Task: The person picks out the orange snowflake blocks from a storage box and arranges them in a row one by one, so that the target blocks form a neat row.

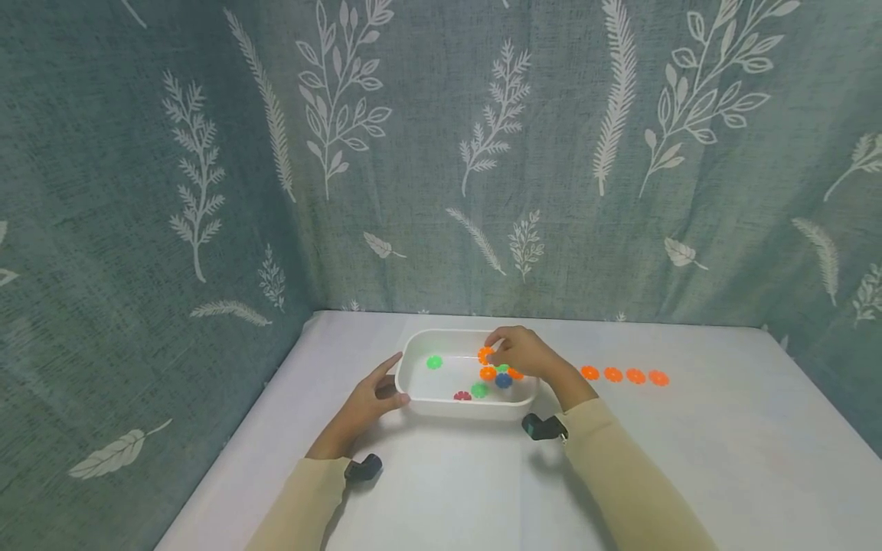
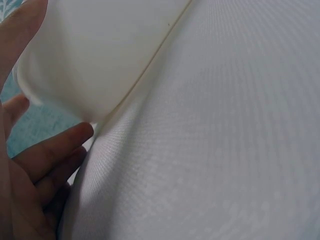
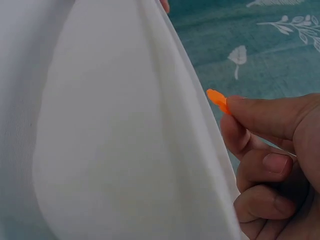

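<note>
A white tray (image 1: 451,409) holds several small flower-shaped discs, among them a green disc (image 1: 434,362), a blue disc (image 1: 504,380) and a red disc (image 1: 462,396). My right hand (image 1: 527,353) is over the tray's right part. Between its thumb and index finger it pinches an orange flower-shaped disc (image 3: 218,99), held above the rim; the other fingers curl in toward the palm. At the tray's left end is my left hand (image 1: 368,402), thumb at the front corner and index finger along the side. Its remaining fingers (image 2: 55,150) extend loosely beside the tray wall.
To the right of the tray, several orange discs (image 1: 613,374) lie in a row on the white tablecloth (image 1: 723,459). A patterned green curtain (image 1: 427,252) stands behind the table and on its left. Both sleeves carry a dark wrist camera (image 1: 363,467).
</note>
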{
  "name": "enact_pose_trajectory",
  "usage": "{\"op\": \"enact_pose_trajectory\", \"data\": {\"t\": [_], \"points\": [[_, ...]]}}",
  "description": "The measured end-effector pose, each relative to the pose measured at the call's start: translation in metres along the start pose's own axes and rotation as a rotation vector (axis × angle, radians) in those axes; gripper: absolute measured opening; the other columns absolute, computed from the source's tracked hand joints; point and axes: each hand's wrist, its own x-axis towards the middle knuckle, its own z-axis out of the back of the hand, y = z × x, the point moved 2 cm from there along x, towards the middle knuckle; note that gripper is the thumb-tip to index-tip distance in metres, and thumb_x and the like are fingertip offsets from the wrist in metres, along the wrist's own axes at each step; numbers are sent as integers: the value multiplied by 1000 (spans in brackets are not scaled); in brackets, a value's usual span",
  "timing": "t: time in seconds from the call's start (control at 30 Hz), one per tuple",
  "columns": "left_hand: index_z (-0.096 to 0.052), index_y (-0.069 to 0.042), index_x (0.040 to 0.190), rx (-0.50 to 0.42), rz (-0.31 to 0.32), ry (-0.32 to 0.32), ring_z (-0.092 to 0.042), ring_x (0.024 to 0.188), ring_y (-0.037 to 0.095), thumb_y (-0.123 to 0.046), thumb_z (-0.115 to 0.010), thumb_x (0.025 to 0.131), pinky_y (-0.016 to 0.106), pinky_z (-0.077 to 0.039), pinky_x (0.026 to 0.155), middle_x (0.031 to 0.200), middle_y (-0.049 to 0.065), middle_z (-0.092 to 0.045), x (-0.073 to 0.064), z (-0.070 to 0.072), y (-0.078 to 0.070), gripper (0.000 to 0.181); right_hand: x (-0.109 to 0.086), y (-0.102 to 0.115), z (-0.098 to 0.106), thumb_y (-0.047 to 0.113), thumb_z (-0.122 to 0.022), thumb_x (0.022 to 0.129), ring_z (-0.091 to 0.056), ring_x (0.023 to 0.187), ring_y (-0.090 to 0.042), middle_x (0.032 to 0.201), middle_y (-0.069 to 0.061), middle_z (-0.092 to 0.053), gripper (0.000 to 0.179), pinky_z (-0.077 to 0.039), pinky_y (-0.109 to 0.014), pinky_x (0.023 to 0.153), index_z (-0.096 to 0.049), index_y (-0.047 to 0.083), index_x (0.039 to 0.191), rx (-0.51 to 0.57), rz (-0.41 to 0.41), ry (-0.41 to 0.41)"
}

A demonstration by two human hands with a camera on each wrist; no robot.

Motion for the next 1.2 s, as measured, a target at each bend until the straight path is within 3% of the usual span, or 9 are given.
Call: {"op": "enact_pose_trajectory", "data": {"t": [0.2, 0.4, 0.67, 0.9, 1.1, 1.2], "points": [[-34, -42, 149, -3, 37, -3, -42, 134, 34, -46, -82, 75, 72, -20, 103, 137, 7, -56, -1, 0, -1, 89, -8, -8, 10, 18, -70, 90, -65, 90, -27, 93, -3, -66, 24, -53, -37, 76, -67, 14, 114, 23, -36, -22], [-34, -42, 149, -8, 19, 9, -43, 133, 34, -44, -82, 76, 72, -18, 104, 136, 8, -56, 0, 1, 0, 88, -18, -16, 20, 17, -68, 90, -64, 93, -29, 95, -5, -67, 25, -53, -38, 81, -66, 13, 115, 59, -71, -54], [-34, -45, 148, -10, 28, 10, -43, 133, 32, -46, -82, 75, 71, -18, 104, 136, 7, -57, -1, 1, -1, 88, -28, -33, 32, 19, -70, 90, -62, 85, -24, 94, -5, -66, 28, -53, -40, 79, -66, 11, 117, 60, -89, -85], [-33, -43, 150, 0, 20, 16, -41, 135, 34, -47, -81, 75, 71, -18, 104, 137, 8, -55, 0, 1, 1, 89, -40, -44, 44, 22, -71, 90, -60, 80, -32, 93, -7, -67, 34, -49, -35, 63, -63, 11, 121, 77, -120, -92], [-33, -41, 150, 3, 10, 15, -40, 135, 35, -45, -81, 76, 71, -17, 105, 137, 9, -56, 0, 1, 3, 89, -47, -55, 53, 24, -70, 90, -62, 93, -27, 99, -7, -66, 38, -52, -42, 79, -61, 10, 124, 64, -145, -98], [-33, -41, 150, 10, 3, 14, -41, 134, 34, -46, -81, 76, 71, -17, 105, 136, 10, -56, -1, 1, 2, 89, -53, -60, 57, 23, -69, 90, -62, 92, -26, 100, -9, -67, 38, -52, -44, 80, -60, 9, 124, 66, -147, -102]]}}
